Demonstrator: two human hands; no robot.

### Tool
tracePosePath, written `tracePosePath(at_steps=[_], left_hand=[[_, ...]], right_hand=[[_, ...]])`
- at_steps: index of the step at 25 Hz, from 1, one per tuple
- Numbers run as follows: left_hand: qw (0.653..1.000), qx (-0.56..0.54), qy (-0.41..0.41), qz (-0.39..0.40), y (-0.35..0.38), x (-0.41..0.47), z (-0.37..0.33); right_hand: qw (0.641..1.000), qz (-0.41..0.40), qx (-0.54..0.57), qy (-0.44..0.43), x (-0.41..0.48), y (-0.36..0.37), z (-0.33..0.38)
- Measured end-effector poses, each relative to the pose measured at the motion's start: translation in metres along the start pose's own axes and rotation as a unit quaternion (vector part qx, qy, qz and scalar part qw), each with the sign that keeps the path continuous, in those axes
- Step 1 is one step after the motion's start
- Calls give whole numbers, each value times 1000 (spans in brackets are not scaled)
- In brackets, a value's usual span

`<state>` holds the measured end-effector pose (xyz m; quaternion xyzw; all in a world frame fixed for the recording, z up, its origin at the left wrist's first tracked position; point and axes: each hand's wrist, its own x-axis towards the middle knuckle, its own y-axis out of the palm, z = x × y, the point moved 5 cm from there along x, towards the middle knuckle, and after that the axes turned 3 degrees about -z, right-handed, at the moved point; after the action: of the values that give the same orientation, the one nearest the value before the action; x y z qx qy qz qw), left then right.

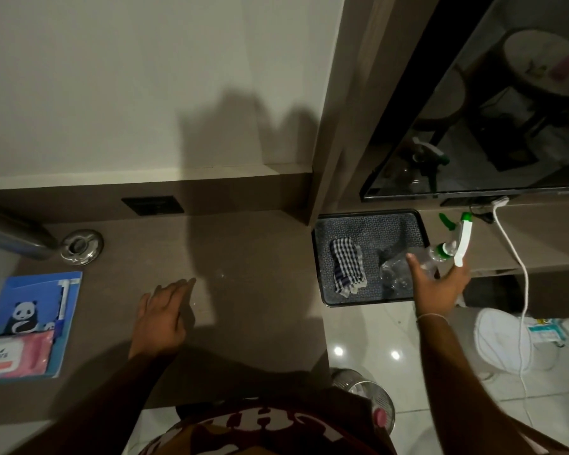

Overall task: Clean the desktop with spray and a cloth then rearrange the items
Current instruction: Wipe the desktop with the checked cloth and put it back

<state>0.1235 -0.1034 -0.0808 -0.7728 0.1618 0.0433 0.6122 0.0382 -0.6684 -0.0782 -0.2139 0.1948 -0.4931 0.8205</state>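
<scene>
On desk's left, panda folder and wipes pack sit unmoved; left hand rests flat, fingers spread, empty. Checked cloth lies untouched in tray. Right hand loosely grips spray bottle. Cleaning looks barely begun.

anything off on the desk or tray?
Not much. The checked cloth lies crumpled on the tray, and the spray bottle is tilted in the right hand. Faint specks on the desktop; no spill visible.
</scene>
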Motion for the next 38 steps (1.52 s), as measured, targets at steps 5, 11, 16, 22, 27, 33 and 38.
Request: tracePosePath(at_steps=[5, 11, 16, 22, 27, 33, 38], left_hand=[[1000, -15, -25, -11, 11, -9, 0], [999, 4, -46, -18, 13, -28, 16], [991, 44, -71, -104, 3, -79, 61], [959, 126, -235, -93, -2, -137, 119], [966, 91, -220, -97, 15, -146, 143], [962, 30, -257, -89, 33, -136, 188], [981, 24, -173, -87, 28, -122, 242]], right_hand=[[996, -66, -53, -24, -106, 26, -23], [926, 233, -270, -126, -102, 126, 13], [898, 236, -349, -125, -67, 169, -1], [928, 204, -281, -135, -36, 177, -22], [982, 115, -134, -72, -74, 160, -10], [908, 245, -229, -251, -213, 173, 6], [800, 289, -401, -340, -269, 210, -8]])
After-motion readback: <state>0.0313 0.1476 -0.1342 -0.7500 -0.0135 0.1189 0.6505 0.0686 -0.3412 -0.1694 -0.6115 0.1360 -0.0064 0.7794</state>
